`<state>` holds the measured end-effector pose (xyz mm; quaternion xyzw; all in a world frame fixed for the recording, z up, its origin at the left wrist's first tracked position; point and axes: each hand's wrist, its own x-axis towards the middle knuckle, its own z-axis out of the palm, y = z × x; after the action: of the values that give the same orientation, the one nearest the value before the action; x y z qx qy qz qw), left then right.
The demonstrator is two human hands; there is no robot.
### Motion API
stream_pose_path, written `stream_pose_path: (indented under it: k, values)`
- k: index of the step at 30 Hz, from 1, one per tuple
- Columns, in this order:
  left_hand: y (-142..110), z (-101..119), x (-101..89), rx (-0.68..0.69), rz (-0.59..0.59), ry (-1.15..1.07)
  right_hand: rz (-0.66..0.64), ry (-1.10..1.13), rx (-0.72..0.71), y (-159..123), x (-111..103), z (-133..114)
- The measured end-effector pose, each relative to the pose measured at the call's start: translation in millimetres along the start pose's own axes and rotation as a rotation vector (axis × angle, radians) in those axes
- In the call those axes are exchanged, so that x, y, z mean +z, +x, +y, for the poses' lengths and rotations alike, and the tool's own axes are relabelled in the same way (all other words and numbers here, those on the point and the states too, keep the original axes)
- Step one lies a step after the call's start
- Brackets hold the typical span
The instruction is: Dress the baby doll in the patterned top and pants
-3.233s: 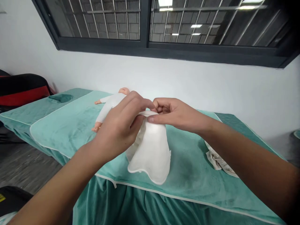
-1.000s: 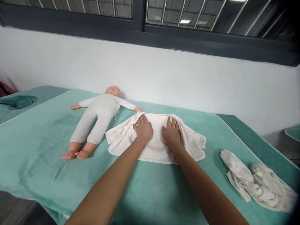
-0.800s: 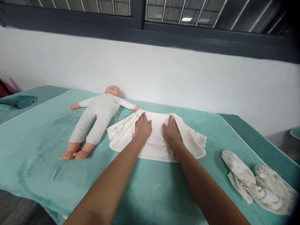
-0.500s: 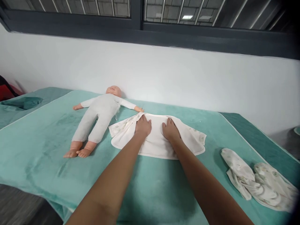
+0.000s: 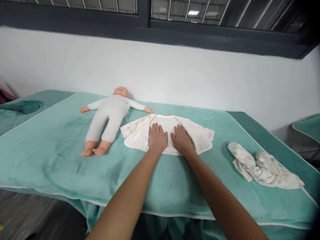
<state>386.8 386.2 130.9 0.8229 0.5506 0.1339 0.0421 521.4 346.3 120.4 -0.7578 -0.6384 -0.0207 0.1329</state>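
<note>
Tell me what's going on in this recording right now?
A person has the left hand and the right hand flat on a small white garment, which lies opened out on a green cover. A doll in white lies on its back to the left, one arm reaching to about the garment's upper edge. A crumpled, printed white cloth lies to the right.

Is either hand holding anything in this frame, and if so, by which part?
Nothing is held: the left hand and right hand lie flat, fingers extended, on the middle of the spread white baby shirt.
</note>
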Motion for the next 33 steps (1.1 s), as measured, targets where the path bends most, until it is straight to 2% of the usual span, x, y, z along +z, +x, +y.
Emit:
stream_pose_path:
  k: [3,7,10,14,18,19,21,23,24,25,26,28,30,33]
  values:
    - [-29,-11,-7.9,0.118,0.042,-0.041,-0.008,-0.005,0.005,-33,-6,-4]
    - [-68,-28,-22.1,0.237,0.153,-0.142,0.057,0.018,-0.095,-84,-13,-1]
    - [-86,-40,-31.6,0.247,0.183,-0.159,0.092,0.102,-0.178,-113,-21,7]
    - [-95,-46,-35.7,0.245,0.208,-0.085,0.152,0.168,-0.155,-127,-30,13]
    - [-97,-46,-34.1,0.249,0.24,-0.045,0.114,0.224,-0.198,-117,-38,19]
    - [-97,-46,-33.8,0.242,0.247,-0.045,0.104,0.267,-0.204,-110,-40,26]
    - [-98,-46,-33.6,0.225,0.255,-0.057,0.169,0.354,-0.141,-94,-43,49]
    - [-98,-47,-33.5,0.208,0.259,-0.082,0.361,0.389,0.067,-73,-44,83]
    - [-97,-48,-33.4,0.2,0.259,-0.099,0.452,0.381,0.219,-63,-43,102]
    - [-97,-49,-33.2,0.192,0.256,-0.121,0.488,0.377,0.376,-52,-42,120]
    - [-96,-49,-32.9,0.183,0.253,-0.146,0.471,0.386,0.506,-43,-41,135]
    - [-93,-51,-32.2,0.163,0.25,-0.195,0.398,0.39,0.638,-27,-38,158]
    - [-91,-52,-31.4,0.154,0.249,-0.233,0.352,0.414,0.62,-15,-35,170]
    - [-89,-53,-30.3,0.149,0.242,-0.264,0.401,0.501,0.558,-3,-32,178]
